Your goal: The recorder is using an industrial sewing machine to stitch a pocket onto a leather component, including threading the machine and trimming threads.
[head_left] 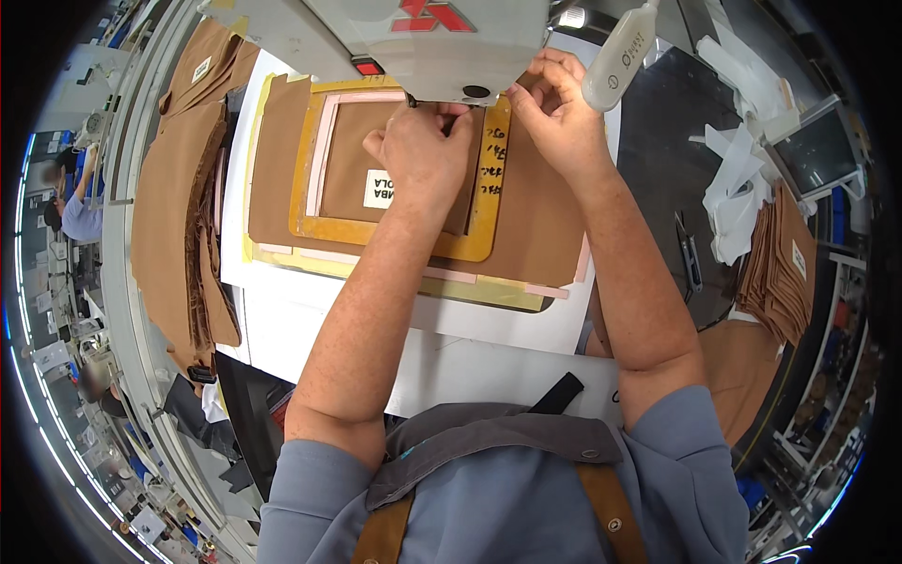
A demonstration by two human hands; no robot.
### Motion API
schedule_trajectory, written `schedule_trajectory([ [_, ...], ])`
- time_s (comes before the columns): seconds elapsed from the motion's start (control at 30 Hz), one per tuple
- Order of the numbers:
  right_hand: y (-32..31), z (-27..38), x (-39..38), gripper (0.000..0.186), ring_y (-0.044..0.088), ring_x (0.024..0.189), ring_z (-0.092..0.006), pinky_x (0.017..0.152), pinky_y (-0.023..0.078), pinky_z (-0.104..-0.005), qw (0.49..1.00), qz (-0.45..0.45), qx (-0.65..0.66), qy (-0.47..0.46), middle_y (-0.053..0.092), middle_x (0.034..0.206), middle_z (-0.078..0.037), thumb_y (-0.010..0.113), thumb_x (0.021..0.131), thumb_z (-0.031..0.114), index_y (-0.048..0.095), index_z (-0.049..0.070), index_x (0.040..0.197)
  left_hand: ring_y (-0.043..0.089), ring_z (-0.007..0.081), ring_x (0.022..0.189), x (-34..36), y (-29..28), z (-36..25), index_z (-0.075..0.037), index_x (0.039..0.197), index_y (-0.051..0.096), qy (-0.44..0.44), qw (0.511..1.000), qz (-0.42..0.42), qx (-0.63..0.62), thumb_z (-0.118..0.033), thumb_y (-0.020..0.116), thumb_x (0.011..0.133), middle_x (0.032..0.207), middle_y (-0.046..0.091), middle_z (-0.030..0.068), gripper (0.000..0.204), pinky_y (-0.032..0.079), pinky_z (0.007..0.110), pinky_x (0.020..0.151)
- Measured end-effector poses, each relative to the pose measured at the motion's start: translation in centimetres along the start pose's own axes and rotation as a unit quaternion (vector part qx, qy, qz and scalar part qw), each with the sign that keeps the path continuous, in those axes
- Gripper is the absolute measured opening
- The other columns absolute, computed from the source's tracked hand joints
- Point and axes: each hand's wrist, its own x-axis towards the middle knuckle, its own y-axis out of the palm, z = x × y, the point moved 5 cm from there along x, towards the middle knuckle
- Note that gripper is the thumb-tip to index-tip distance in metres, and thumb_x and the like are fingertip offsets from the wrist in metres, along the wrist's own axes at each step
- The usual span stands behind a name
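- The left hand (420,155) lies on the brown fabric piece (352,169) inside the yellow frame template (395,235), fingers curled and pinching the fabric edge right under the sewing machine head (423,42).
- The right hand (556,117) is just beside it, on the right bar of the template, with its fingertips pressed down near the needle area; it is bent, but whether it grips anything cannot be told.
- The machine head covers the top of the template and hides the fingertips of both hands in part.
- The template rests on a larger brown panel (536,235) on the white worktop (489,329).
- A white label (378,188) sits on the fabric, close to the left hand.
- A stack of brown cut pieces (183,188) hangs at the left edge of the worktop.
- A second stack of brown pieces (780,273) lies well apart at the right, beside white strips (738,193).
- A white handheld device (620,56) hangs above the right hand.
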Motion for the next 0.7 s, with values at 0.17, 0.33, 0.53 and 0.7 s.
schedule_trajectory([
  [0.17, -0.9, -0.7, 0.4, 0.018, 0.062, 0.075, -0.0126, 0.067, 0.052, -0.0281, 0.999, -0.042, -0.001, 0.029, 0.067, 0.101, -0.004, 0.074, 0.086, 0.012, 0.073, 0.007, 0.102, 0.066, 0.0173, 0.086, -1.6, -3.3, 4.8, -0.007, 0.097, 0.071, -0.065, 0.984, 0.050, -0.160, -0.018, 0.069, 0.091, 0.095, 0.069, 0.0023, 0.012, 0.039, 0.037, 0.098],
  [0.33, -2.0, -2.2, 0.3, 0.016, 0.067, 0.088, -0.0168, 0.076, 0.054, -0.0315, 0.995, -0.058, -0.013, 0.083, 0.069, 0.101, -0.004, 0.072, 0.088, 0.013, 0.073, 0.008, 0.103, 0.053, 0.0265, 0.132, -2.5, -7.0, 5.7, -0.006, 0.106, 0.060, -0.040, 0.705, 0.089, -0.702, -0.013, 0.061, 0.100, 0.131, 0.062, 0.0147, 0.010, 0.039, 0.042, 0.115],
  [0.53, -2.5, -1.4, 0.0, 0.018, 0.052, 0.066, -0.0021, 0.064, 0.044, -0.0201, 0.996, -0.023, 0.010, 0.088, 0.062, 0.078, 0.004, 0.068, 0.093, 0.013, 0.072, 0.007, 0.110, 0.055, 0.0138, 0.078, -2.6, -7.4, 6.0, -0.004, 0.102, 0.050, -0.028, 0.825, 0.105, -0.554, -0.009, 0.058, 0.101, 0.084, 0.057, 0.0037, 0.009, 0.049, 0.037, 0.101],
  [0.7, -8.1, 1.7, 0.0, 0.017, 0.065, 0.086, -0.0177, 0.078, 0.051, -0.0292, 0.984, 0.092, -0.146, 0.044, 0.069, 0.098, -0.006, 0.069, 0.090, 0.012, 0.071, 0.004, 0.105, 0.054, 0.0111, 0.077, -2.3, -8.3, 4.3, -0.001, 0.101, 0.052, 0.127, 0.973, 0.082, -0.177, 0.000, 0.055, 0.099, 0.084, 0.059, 0.0042, 0.004, 0.047, 0.027, 0.075],
])
